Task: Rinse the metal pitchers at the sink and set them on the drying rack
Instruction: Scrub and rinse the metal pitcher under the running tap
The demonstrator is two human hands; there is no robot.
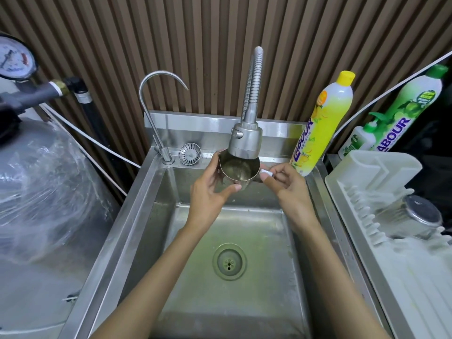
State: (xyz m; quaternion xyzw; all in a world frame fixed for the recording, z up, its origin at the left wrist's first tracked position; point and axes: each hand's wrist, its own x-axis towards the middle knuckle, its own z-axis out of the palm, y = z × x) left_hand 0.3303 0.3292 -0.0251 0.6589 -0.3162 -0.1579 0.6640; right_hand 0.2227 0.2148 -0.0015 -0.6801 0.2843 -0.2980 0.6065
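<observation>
A small metal pitcher (238, 170) is held over the steel sink (156, 216), its open mouth tilted toward me right under the flexible faucet's spray head (245, 140). My left hand (210, 192) wraps around the pitcher's left side and bottom. My right hand (285, 182) is at the pitcher's right side, fingers pinched on a small white tap handle (266, 172). No water stream is visible. Another metal pitcher (411, 216) lies upside down on the white drying rack (381, 167) at the right.
A thin gooseneck tap (156, 113) and a loose strainer (189, 154) sit on the sink's back ledge. Yellow (322, 126) and green (401, 113) dish soap bottles stand at the back right. A plastic-wrapped tank (41, 192) with a pressure gauge (14, 57) is at the left.
</observation>
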